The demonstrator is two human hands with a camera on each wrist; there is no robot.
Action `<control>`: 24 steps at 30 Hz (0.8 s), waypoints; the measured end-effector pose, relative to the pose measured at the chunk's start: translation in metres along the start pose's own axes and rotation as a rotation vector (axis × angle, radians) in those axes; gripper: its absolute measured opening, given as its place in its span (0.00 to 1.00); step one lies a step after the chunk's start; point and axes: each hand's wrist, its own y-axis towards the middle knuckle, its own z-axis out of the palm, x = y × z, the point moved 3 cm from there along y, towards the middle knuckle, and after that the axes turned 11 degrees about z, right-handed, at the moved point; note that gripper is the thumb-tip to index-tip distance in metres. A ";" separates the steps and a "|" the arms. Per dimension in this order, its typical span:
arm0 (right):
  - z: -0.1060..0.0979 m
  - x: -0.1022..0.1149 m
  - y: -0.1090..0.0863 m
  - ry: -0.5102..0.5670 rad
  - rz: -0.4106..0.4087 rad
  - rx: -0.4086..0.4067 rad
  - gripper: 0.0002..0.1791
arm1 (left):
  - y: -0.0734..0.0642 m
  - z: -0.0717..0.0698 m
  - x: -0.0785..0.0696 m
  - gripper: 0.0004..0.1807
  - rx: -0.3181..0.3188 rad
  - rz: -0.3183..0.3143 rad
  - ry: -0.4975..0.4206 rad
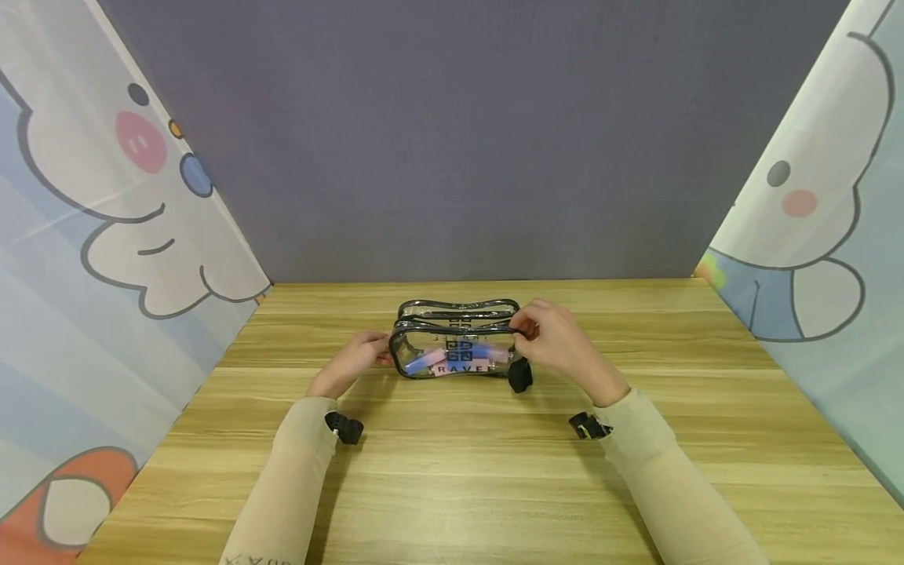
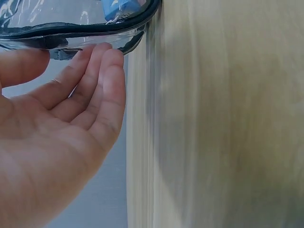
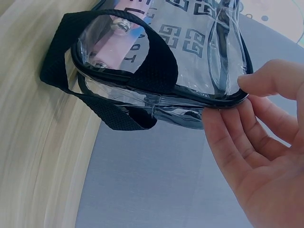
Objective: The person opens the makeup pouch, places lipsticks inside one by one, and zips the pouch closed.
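Note:
A clear zip pouch [image 1: 460, 372] with black piping and dark lettering stands upright on the table. Through its clear wall I see blue-and-pink objects [image 1: 425, 361] lying inside; what kind they are I cannot tell. At the pouch's right end, my right hand [image 1: 561, 341] pinches the upper corner between thumb [image 3: 266, 80] and fingers. Below that hand hangs a black strap loop [image 3: 164, 57]. My left hand [image 1: 355, 361] is at the opposite end, its fingers [image 2: 111, 85] mostly straight with their tips against the pouch's side.
The wood-grain table [image 1: 452, 471] reaches back to a grey panel [image 1: 452, 141]. Cartoon-printed curtains [image 1: 127, 235] stand along the left and right sides. Black straps [image 1: 344, 428] sit at both wrists.

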 end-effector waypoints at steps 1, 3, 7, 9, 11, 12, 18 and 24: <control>0.000 0.000 0.000 0.001 0.001 0.001 0.08 | 0.000 0.000 0.000 0.22 0.005 -0.001 -0.006; 0.000 0.000 0.001 0.001 0.001 0.003 0.08 | 0.001 -0.001 0.000 0.22 0.007 -0.006 -0.016; 0.000 0.000 0.001 -0.001 -0.003 0.005 0.08 | 0.001 -0.002 0.000 0.21 0.004 -0.007 -0.022; 0.000 0.000 0.001 -0.001 -0.005 0.004 0.08 | 0.001 -0.002 0.000 0.20 -0.006 -0.005 -0.015; 0.000 0.000 0.001 0.000 -0.006 0.003 0.08 | 0.001 -0.002 0.000 0.19 -0.014 0.002 -0.008; 0.000 0.000 0.001 0.000 -0.006 0.002 0.08 | 0.001 -0.003 0.000 0.18 -0.020 0.005 -0.003; 0.000 0.001 0.001 0.002 -0.010 -0.001 0.07 | 0.001 -0.003 0.000 0.15 -0.031 0.010 -0.014; 0.000 0.001 0.002 0.000 -0.011 -0.003 0.07 | 0.000 -0.005 0.000 0.12 -0.019 0.026 -0.058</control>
